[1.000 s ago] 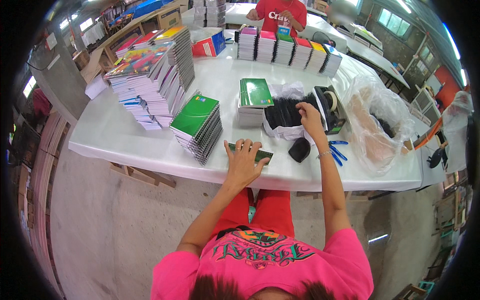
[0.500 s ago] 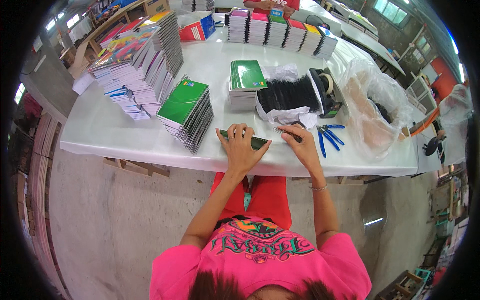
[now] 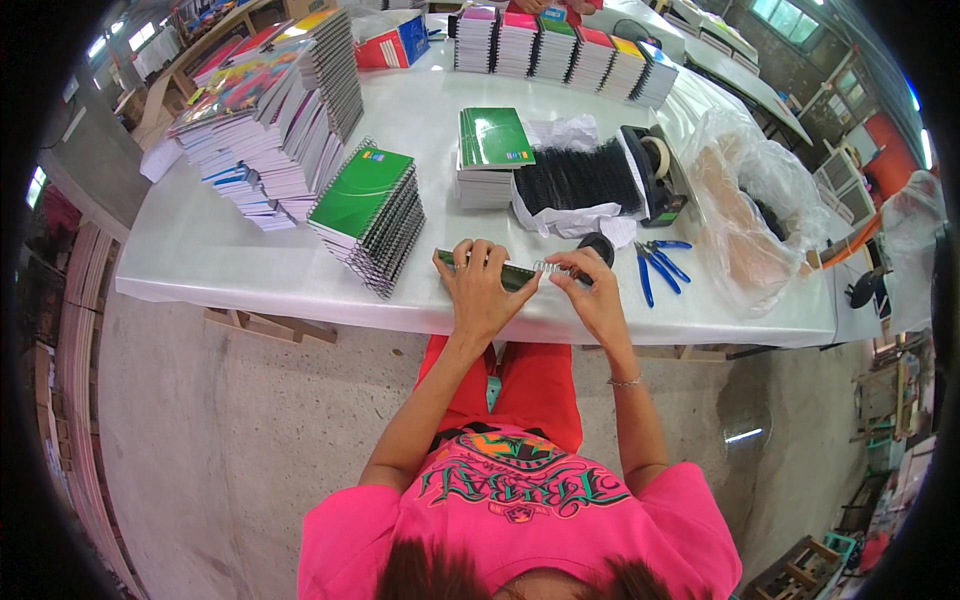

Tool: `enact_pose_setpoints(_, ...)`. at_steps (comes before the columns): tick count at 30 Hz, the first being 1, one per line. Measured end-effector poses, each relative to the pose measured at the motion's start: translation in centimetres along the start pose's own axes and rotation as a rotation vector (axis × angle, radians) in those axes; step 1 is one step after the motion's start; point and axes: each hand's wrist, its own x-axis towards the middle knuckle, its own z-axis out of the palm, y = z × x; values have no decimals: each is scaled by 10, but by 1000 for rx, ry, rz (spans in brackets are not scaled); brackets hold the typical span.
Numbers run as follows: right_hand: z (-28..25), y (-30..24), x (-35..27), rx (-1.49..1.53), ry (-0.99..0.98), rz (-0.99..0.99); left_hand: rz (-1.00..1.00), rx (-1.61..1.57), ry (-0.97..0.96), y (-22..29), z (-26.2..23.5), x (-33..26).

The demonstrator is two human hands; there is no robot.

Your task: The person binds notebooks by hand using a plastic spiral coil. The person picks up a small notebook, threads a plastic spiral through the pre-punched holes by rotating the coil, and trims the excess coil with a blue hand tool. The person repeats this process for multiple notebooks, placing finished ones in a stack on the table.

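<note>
My left hand (image 3: 482,290) is closed on a dark green notebook (image 3: 518,277), its fingers over the far side and its thumb near the right end. The notebook stands on edge, with a row of holes showing along it. Between the fingertips of my right hand (image 3: 592,292) is a thin wire coil (image 3: 545,267), which reaches the notebook's right end. Whether its tip has entered a hole is too small to tell. A black rounded object (image 3: 597,246) sits just behind my right fingers. Blue-handled pliers (image 3: 662,268) lie to the right of that hand.
Left stand green spiral notebooks (image 3: 362,195) and a taller notebook stack (image 3: 270,110). Ahead are green-covered books (image 3: 493,140), a bundle of black coils (image 3: 580,185) and a tape dispenser (image 3: 655,175). Colored notebooks (image 3: 560,50) line the far side, near a person in red. A plastic bag (image 3: 750,200) lies right.
My right hand has moved slightly left, bringing the coil against the notebook's right end. The black rounded object behind it shows more. My left hand keeps its hold.
</note>
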Motion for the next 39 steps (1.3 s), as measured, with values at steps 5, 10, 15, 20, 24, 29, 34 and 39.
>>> enact_pose_setpoints(5,1,0,0,-28,51,-4,3,0,9,1,-1,-1)
enact_pose_setpoints(10,6,2,-2,35,33,-37,-3,7,-22,0,-2,0)
enact_pose_setpoints(15,7,11,3,-17,-36,-129,-5,-3,-46,-1,-3,3)
enact_pose_setpoints(20,10,3,4,-310,-5,-171,5,22,-96,-4,-8,6)
enact_pose_setpoints(24,13,1,11,-289,26,-116,7,42,-167,-5,-11,8)
enact_pose_setpoints(29,14,-17,14,-356,23,-188,16,82,-167,-10,-11,6)
enact_pose_setpoints(34,20,-9,15,-377,49,-241,-179,-343,-29,-16,-18,3)
enact_pose_setpoints(39,23,-7,18,-407,68,-240,-197,-340,141,-17,-17,-2)
